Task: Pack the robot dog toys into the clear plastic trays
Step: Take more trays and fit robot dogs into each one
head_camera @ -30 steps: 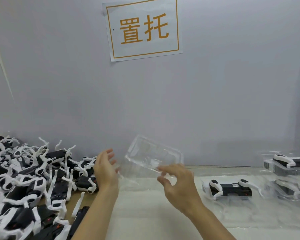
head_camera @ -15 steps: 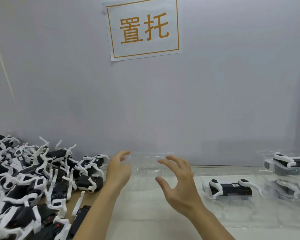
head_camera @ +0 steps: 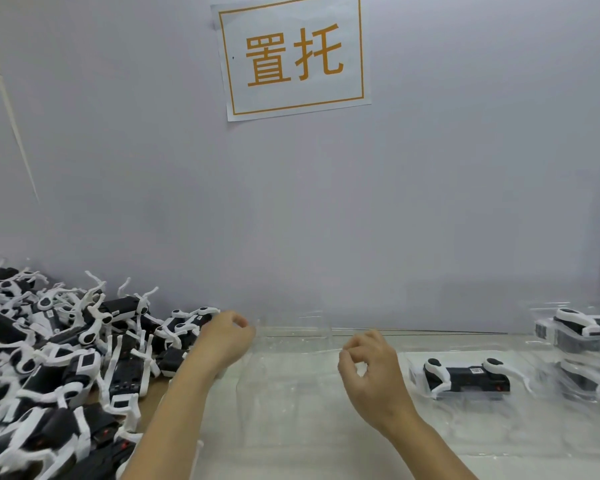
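A white paper sign [head_camera: 293, 57] with an orange border and two orange characters is stuck on the pale grey wall [head_camera: 465, 168], high above both hands. A thin white strip [head_camera: 11, 109] runs slantwise down the wall, far up and left of the left hand

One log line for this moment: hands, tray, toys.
left hand: at empty clear tray | right hand: curled, holds nothing | toy pile: left | packed toy: right
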`<state>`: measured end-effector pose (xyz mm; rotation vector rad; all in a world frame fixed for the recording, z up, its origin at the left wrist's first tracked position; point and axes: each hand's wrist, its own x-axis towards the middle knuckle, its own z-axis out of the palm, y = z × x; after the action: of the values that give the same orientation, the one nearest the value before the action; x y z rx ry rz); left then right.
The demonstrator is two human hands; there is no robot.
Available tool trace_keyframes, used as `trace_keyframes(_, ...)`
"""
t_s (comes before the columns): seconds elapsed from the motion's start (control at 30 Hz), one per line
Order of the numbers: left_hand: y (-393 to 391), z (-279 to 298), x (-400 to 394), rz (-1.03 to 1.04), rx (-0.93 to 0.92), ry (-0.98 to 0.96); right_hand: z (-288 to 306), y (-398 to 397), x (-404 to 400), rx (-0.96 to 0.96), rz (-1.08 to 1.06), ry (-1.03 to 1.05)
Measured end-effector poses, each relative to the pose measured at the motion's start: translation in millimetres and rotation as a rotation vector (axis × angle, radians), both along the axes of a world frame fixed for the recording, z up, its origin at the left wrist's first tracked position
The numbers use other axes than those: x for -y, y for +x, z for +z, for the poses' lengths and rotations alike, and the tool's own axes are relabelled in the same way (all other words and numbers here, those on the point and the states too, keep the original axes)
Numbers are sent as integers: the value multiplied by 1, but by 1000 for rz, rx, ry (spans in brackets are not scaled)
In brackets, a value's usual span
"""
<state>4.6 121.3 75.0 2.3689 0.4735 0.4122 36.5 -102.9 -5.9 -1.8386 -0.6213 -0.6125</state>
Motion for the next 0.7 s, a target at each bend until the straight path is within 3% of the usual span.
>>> trace_keyframes(0.1,2,-12,-19,186,-44,246,-6,1,2,-30,31,-172)
trace_keyframes(0.33,1,-44,-26,214,-296,383,-4,-4,4,-154,83,-237)
trace_keyframes(0.43,1,-45,-29,273,-148,381,-3,-5,4,-159,72,-229)
trace_keyframes(0.53,-2,-43,-31,321,90,230,-3,-6,4,-176,73,-220)
trace_keyframes(0.7,-3,-26,-21,235,392,109,-3,-6,4,-207,72,-234)
